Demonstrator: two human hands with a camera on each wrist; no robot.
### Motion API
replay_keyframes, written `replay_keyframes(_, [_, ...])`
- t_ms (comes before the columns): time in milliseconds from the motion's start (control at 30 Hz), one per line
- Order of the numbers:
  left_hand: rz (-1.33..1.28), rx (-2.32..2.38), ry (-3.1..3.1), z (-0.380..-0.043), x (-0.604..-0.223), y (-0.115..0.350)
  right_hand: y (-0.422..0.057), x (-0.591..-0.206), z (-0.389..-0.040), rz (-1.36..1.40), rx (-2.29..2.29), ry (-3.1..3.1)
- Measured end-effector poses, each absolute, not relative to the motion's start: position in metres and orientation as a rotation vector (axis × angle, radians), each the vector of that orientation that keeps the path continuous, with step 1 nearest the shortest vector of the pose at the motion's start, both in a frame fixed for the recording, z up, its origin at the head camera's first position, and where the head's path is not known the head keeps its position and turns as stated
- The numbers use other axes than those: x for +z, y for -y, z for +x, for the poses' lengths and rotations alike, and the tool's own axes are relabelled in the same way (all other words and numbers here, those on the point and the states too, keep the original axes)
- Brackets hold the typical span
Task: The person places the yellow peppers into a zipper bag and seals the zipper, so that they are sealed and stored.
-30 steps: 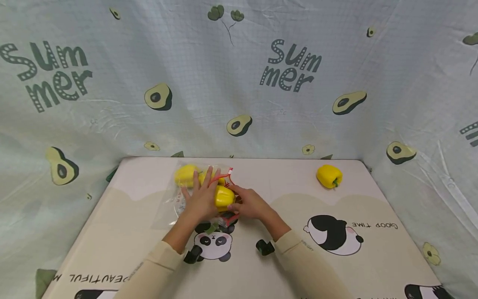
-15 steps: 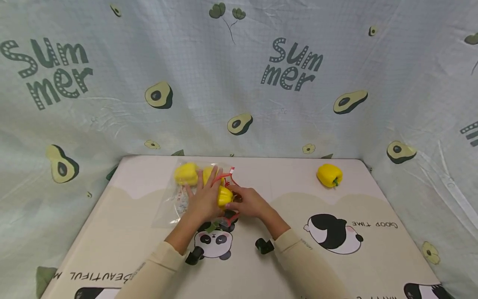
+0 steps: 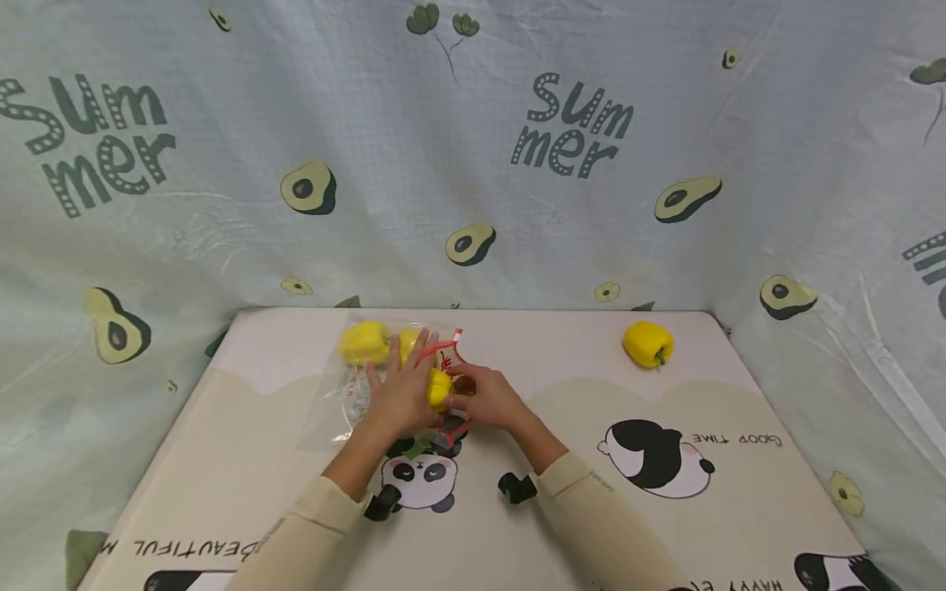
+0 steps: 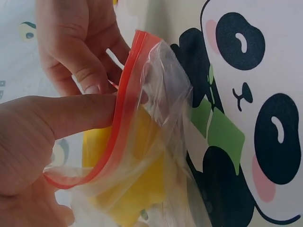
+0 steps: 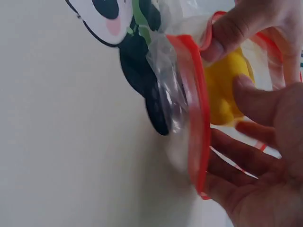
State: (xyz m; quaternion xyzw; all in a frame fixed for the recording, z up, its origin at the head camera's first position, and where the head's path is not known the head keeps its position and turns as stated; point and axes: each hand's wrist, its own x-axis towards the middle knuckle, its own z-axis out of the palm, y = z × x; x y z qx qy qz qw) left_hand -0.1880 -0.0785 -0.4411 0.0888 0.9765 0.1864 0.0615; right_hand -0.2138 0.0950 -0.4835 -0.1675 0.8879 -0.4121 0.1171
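A clear zip bag with a red zip strip lies at the back left of the table. Two yellow bell peppers rest inside it. My left hand spreads over the bag; its thumb hooks over the red strip and holds the mouth apart, as the left wrist view shows. Another yellow bell pepper sits in the mouth, partly behind clear film. My right hand holds this pepper at its outer end, thumb against it, the other fingers by the strip's lower edge.
One more yellow bell pepper lies alone at the back right of the table. A patterned curtain rises behind the table edge. A dark wrist device hangs beneath each forearm.
The pepper at the mouth has slid left, deeper into the bag, so less of it shows. My right hand has followed slightly left; my left hand stays over the bag.
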Motion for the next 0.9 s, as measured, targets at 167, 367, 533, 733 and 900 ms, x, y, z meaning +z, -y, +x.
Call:
replay_keyframes(167, [0.252, 0.566, -2.945, -0.188, -0.441, 0.079, -0.092, -0.489, -0.211, -0.412, -1.374, -2.609])
replay_keyframes(367, [0.29, 0.588, -2.925, -0.187, -0.441, 0.077, -0.089, -0.493, -0.209, -0.433, -1.363, -2.642])
replay_keyframes(533, [0.299, 0.598, -2.915, -0.187, -0.441, 0.078, -0.085, -0.494, -0.209, -0.424, -1.317, -2.675])
replay_keyframes(733, [0.304, 0.639, -2.894, -0.189, -0.443, 0.081, -0.084, -0.493, -0.207, -0.4, -1.334, -2.679])
replay_keyframes(900, [0.303, 0.635, -2.895, -0.19, -0.445, 0.084, -0.084, -0.493, -0.207, -0.442, -1.264, -2.683])
